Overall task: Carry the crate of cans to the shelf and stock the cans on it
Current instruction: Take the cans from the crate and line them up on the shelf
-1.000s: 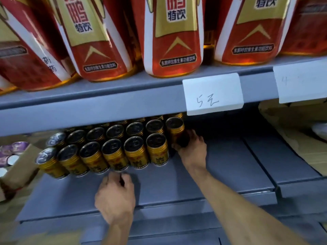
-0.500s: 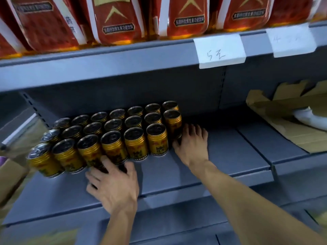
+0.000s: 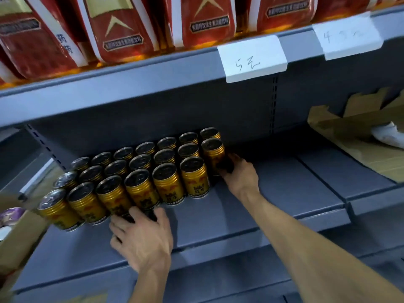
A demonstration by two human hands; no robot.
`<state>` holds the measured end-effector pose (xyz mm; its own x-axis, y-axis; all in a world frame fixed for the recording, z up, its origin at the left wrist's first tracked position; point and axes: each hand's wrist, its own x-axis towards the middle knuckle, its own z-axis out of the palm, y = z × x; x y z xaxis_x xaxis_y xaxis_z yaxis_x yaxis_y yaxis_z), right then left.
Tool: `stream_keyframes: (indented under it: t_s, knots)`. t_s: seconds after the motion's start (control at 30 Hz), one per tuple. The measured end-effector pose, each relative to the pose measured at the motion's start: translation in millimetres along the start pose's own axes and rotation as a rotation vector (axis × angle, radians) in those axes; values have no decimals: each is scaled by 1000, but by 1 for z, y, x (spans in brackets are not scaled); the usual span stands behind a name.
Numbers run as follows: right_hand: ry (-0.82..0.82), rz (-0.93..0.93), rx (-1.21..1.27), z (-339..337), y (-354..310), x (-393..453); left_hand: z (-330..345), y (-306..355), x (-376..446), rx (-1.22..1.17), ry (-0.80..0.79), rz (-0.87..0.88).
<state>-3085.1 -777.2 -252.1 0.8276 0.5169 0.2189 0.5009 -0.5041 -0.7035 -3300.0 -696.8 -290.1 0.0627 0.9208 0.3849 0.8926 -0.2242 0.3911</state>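
Gold cans (image 3: 140, 171) massed upright in three rows on grey shelf (image 3: 273, 200). Left hand (image 3: 142, 239) pressed against front row from near side; right hand (image 3: 240, 176) curled round right-end can (image 3: 213, 153). Block lies ahead-left of both hands; squaring judged next.

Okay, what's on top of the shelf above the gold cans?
Red pouches stand in a row on the upper shelf; their tops are out of frame, and whatever is behind them is hidden.
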Motion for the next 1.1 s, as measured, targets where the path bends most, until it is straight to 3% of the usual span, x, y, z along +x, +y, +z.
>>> stream_keyframes:
  t_s: [0.6, 0.77, 0.83, 1.0, 1.1]
  knots:
    - [45, -26, 73, 8, 4, -1, -1, -3, 4, 12, 21, -10]
    - [112, -23, -18, 8, -13, -16, -10, 2, 16, -93, 124, 15]
    - [131, -78, -39, 7, -19, -35, -16, 4, 7, -136, 130, 104]
    - [271, -441, -125, 6, -7, -106, -23, -22, -66, -24, 8, 577]
    - [281, -472, -85, 18, 12, -180, -30, -57, -97, 19, 5, 631]
